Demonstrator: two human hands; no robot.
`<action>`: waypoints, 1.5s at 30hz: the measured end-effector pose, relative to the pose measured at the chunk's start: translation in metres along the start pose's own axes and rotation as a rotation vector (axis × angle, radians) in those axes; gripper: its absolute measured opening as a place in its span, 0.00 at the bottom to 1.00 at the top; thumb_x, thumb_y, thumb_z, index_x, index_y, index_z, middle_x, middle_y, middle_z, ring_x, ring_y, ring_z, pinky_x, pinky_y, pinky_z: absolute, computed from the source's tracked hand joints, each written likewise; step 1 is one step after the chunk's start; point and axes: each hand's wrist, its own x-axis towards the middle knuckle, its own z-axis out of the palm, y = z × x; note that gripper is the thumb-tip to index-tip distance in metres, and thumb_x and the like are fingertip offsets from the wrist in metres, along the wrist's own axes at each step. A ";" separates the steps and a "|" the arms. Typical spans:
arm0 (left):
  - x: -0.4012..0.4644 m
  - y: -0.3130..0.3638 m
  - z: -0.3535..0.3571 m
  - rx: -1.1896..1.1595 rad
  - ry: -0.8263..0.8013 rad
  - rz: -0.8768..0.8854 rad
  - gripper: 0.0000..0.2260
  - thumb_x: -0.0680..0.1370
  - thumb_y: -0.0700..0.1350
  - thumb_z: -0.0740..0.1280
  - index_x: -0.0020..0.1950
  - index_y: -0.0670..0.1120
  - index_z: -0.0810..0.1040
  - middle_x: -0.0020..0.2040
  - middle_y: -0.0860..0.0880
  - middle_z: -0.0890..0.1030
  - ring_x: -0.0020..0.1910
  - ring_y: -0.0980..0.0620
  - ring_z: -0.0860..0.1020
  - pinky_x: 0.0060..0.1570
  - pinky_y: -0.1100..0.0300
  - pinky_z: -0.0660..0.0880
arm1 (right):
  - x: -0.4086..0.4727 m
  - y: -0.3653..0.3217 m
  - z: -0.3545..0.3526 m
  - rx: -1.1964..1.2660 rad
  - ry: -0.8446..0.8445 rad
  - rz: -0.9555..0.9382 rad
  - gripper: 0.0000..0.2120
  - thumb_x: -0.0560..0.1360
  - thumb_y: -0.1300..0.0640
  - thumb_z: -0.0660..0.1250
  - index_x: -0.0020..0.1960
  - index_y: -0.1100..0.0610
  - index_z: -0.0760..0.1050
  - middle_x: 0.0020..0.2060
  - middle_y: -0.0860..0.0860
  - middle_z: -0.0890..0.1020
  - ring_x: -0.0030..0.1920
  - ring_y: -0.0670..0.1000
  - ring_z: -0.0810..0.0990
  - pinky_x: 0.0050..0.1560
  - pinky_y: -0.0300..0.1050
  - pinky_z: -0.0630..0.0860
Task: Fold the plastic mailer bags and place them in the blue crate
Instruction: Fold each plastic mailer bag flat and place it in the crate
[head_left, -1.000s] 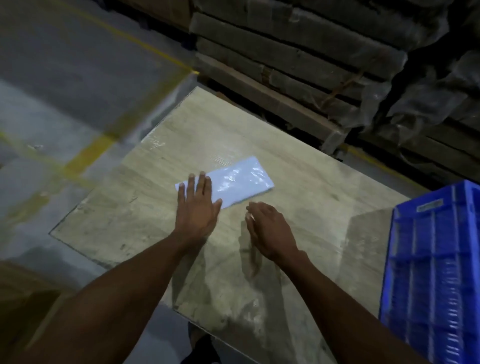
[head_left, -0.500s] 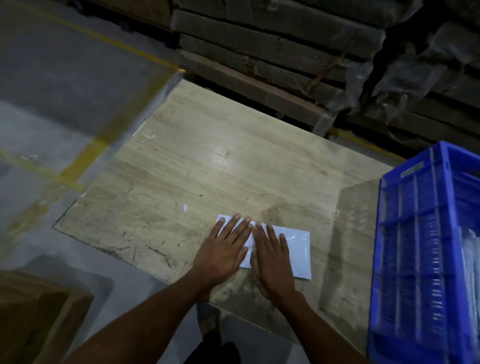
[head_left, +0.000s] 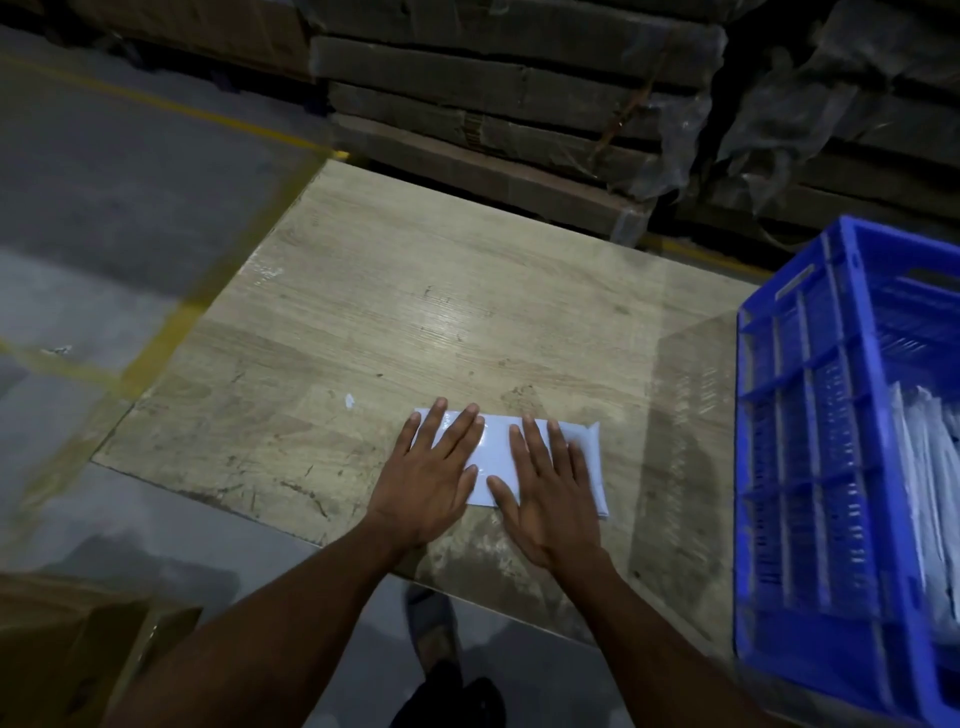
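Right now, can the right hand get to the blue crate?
Probably yes. The right hand lies flat on the bag, and the blue crate stands just to its right with nothing between.

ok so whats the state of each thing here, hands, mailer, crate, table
left hand: flat, fingers straight, pressing the mailer's left part
right hand: flat, fingers straight, pressing the mailer's right part
white plastic mailer bag: folded to a narrow strip, flat on the table near its front edge
blue slatted plastic crate: upright right of the table, white bags inside
pale wood-grain table: scuffed, holds only this mailer
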 end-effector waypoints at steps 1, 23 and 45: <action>0.000 0.000 -0.001 -0.004 -0.007 -0.004 0.28 0.85 0.56 0.48 0.84 0.46 0.59 0.85 0.49 0.56 0.83 0.40 0.51 0.79 0.39 0.55 | 0.000 0.001 -0.001 -0.005 0.001 0.015 0.35 0.83 0.34 0.46 0.82 0.54 0.54 0.82 0.52 0.52 0.82 0.56 0.46 0.78 0.62 0.52; 0.018 0.018 -0.025 -0.057 -0.031 -0.044 0.28 0.81 0.49 0.51 0.76 0.37 0.71 0.77 0.40 0.71 0.79 0.39 0.66 0.76 0.30 0.57 | 0.003 0.032 -0.006 0.003 0.044 0.139 0.28 0.83 0.49 0.45 0.78 0.61 0.63 0.79 0.59 0.61 0.80 0.62 0.56 0.77 0.65 0.49; -0.014 -0.012 0.000 -0.072 -0.016 -0.184 0.30 0.84 0.55 0.47 0.85 0.45 0.54 0.85 0.46 0.50 0.84 0.45 0.48 0.80 0.40 0.50 | 0.029 -0.035 -0.006 -0.065 -0.107 -0.117 0.28 0.85 0.42 0.43 0.82 0.51 0.52 0.82 0.48 0.52 0.82 0.55 0.47 0.76 0.71 0.44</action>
